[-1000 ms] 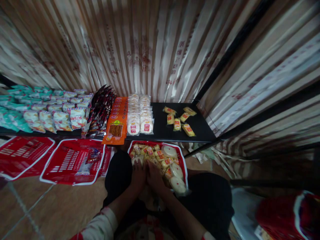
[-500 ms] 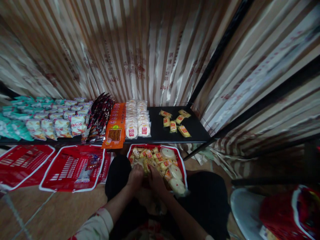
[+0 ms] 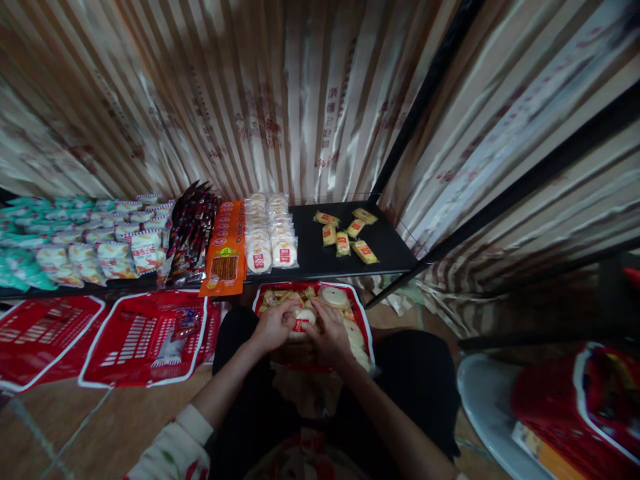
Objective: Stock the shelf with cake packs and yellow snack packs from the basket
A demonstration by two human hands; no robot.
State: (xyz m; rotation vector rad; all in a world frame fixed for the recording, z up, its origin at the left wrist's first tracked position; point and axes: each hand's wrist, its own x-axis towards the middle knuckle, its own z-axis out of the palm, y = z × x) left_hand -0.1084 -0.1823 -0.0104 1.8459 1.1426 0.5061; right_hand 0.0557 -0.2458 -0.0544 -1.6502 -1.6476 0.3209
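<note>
Between my two hands is a round white rice cracker pack (image 3: 302, 325) with a red label, over the red basket (image 3: 369, 333) at my knees. The fingers of my left hand (image 3: 273, 328) close on its left edge. My right hand (image 3: 331, 337) grips its right side, thumb toward the label. In the basket around my hands lie small yellow-wrapped snack packs (image 3: 281, 295) and other white rice cracker packs (image 3: 335, 296). My hands and forearms hide part of the basket's contents.
Above the basket runs a black shelf (image 3: 320, 263) with several loose yellow packs (image 3: 343, 244), rows of rice crackers (image 3: 271, 233), an orange bag (image 3: 223, 260), dark packets (image 3: 193, 233) and white and green packs. Red baskets (image 3: 145, 333) stand left; a grey stool (image 3: 487, 407) and another basket are right.
My hands have come up and apart from among the basket's packs, and a white rice cracker pack now shows between them. The view has shifted slightly.
</note>
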